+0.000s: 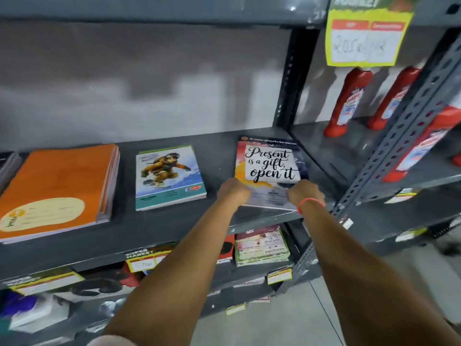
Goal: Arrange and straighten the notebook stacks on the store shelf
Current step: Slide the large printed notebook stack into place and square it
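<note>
Both the left hand (233,191) and right hand (305,193) grip the near edge of the notebook stack (270,163) at the shelf's (219,151) three o'clock end, seemingly to square it.

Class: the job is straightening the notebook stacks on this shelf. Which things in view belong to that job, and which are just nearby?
Belongs to the job:
"Present is a gift" notebook stack, held by left hand and right hand
snowboarder notebook stack
orange notebook stack

Just nearby:
red bottles
yellow price sign
</note>
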Motion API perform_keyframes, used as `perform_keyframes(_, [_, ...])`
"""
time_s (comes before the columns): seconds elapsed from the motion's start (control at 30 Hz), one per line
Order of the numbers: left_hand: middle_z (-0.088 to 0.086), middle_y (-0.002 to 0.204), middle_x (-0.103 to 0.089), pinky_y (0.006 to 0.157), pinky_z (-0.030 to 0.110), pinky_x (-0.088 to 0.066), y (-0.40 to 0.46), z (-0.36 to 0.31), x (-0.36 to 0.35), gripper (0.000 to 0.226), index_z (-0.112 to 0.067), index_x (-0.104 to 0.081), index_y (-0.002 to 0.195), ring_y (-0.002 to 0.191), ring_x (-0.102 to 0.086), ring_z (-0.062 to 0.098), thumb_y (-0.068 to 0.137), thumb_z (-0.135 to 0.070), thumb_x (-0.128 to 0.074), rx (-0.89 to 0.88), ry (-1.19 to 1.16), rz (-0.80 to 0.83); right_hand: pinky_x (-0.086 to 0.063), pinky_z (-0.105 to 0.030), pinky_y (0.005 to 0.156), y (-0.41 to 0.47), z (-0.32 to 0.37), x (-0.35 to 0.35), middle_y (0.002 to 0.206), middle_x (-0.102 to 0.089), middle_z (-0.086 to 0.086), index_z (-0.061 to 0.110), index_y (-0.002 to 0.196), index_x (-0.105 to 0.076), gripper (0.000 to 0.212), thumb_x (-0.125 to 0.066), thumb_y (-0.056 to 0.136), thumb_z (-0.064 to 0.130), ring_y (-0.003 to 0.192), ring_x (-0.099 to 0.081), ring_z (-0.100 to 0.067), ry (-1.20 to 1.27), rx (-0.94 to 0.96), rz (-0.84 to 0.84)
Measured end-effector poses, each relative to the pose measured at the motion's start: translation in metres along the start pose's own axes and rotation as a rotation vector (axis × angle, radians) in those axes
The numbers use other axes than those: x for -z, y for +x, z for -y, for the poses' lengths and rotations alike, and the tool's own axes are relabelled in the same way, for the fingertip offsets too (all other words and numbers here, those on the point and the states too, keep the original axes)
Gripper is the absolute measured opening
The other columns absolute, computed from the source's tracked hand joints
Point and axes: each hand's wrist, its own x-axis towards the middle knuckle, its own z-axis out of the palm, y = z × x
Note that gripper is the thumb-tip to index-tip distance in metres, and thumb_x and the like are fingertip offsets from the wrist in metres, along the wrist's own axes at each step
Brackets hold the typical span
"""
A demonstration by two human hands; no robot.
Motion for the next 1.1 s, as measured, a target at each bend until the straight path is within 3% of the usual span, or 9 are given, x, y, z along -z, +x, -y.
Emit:
perform_keyframes(0.07, [0.021,0.122,-0.06,0.083,0.037,-0.05,0.006,-0.001,0.0,0.031,0.007,-0.054,0.118,0.106,-0.06,0.032,0.091,-0.009,-0.048,0.049,-0.065,-0.023,-0.044,-0.038,0.093,0.01,-0.006,0.005,0.128,-0.056,-0.019,0.004,0.119,-0.057,0.041,-0.052,0.081,0.021,0.116,-0.052,-0.036,0.065,-0.041,-0.031])
perform_keyframes(0.17, [0.024,0.126,-0.057,0.067,0.031,-0.043,0.012,0.001,0.0,0.038,0.008,-0.047,0.127,0.109,-0.059,0.033,0.09,-0.001,-0.047,0.119,-0.197,-0.037,-0.046,-0.031,0.082,0.023,-0.017,0.018,0.128,-0.055,-0.022,-0.004,0.119,-0.056,0.041,-0.056,0.081,0.011,0.114,-0.054,-0.034,0.166,-0.071,0.054])
perform_keyframes(0.3, [0.018,0.091,-0.058,0.057,0.029,-0.037,0.008,0.004,0.0,0.036,0.009,-0.051,0.123,0.067,-0.05,0.021,0.087,0.007,-0.047,0.173,-0.305,0.001,-0.049,-0.018,0.058,0.028,-0.026,0.036,0.145,-0.04,-0.019,-0.005,0.134,-0.041,0.055,-0.056,0.083,0.005,0.105,-0.045,-0.021,0.428,-0.032,0.315])
perform_keyframes(0.43, [0.022,0.102,-0.054,0.063,0.029,-0.044,0.0,0.002,0.004,0.035,0.008,-0.051,0.122,0.069,-0.048,0.024,0.087,0.009,-0.049,0.183,-0.324,0.039,-0.039,-0.037,0.104,0.028,-0.02,0.026,0.139,-0.043,-0.023,-0.004,0.134,-0.042,0.055,-0.058,0.082,0.007,0.128,-0.04,-0.035,0.277,-0.068,0.297])
perform_keyframes(0.57, [0.023,0.111,-0.054,0.073,0.027,-0.043,-0.004,0.009,0.005,0.034,0.007,-0.051,0.122,0.094,-0.052,0.029,0.087,0.009,-0.05,0.197,-0.33,0.053,-0.039,-0.045,0.105,0.029,-0.023,0.017,0.128,-0.053,-0.018,-0.002,0.121,-0.054,0.046,-0.062,0.08,0.016,0.121,-0.048,-0.035,0.193,-0.064,0.193])
perform_keyframes(0.67, [0.025,0.122,-0.054,0.068,0.027,-0.044,-0.007,0.014,0.01,0.035,0.006,-0.052,0.121,0.09,-0.048,0.028,0.086,0.009,-0.052,0.196,-0.333,0.06,-0.042,-0.042,0.103,0.018,-0.022,0.025,0.118,-0.055,-0.019,-0.001,0.083,-0.06,0.006,-0.062,0.079,0.003,0.113,-0.053,-0.033,0.327,-0.102,0.279])
perform_keyframes(0.73, [0.024,0.118,-0.055,0.064,0.028,-0.044,-0.01,0.014,0.016,0.037,0.006,-0.053,0.122,0.089,-0.047,0.027,0.086,0.01,-0.052,0.183,-0.353,0.045,-0.044,-0.043,0.1,0.019,-0.026,0.028,0.111,-0.052,-0.018,0.005,0.067,-0.051,0.017,-0.063,0.077,0.0,0.108,-0.052,-0.032,0.433,-0.103,0.323])
perform_keyframes(0.93, [0.019,0.122,-0.056,0.058,0.025,-0.046,-0.024,0.001,0.059,0.041,0.0,-0.051,0.125,0.099,-0.048,0.024,0.085,0.01,-0.053,0.103,-0.45,0.033,-0.046,-0.037,0.083,0.008,-0.009,0.054,0.076,-0.053,-0.008,0.007,0.064,-0.049,0.022,-0.058,0.08,-0.005,0.078,-0.051,-0.024,0.573,-0.027,0.448])
perform_keyframes(1.1, [0.018,0.104,-0.055,0.061,0.026,-0.048,-0.047,0.039,0.138,0.015,-0.001,-0.057,0.089,0.087,-0.056,0.023,0.082,0.011,-0.054,0.082,-0.503,-0.068,-0.051,-0.034,0.091,-0.02,0.062,0.04,0.111,-0.067,-0.011,0.008,0.079,-0.058,0.017,-0.057,0.075,-0.009,0.084,-0.061,-0.023,0.746,0.1,0.547])
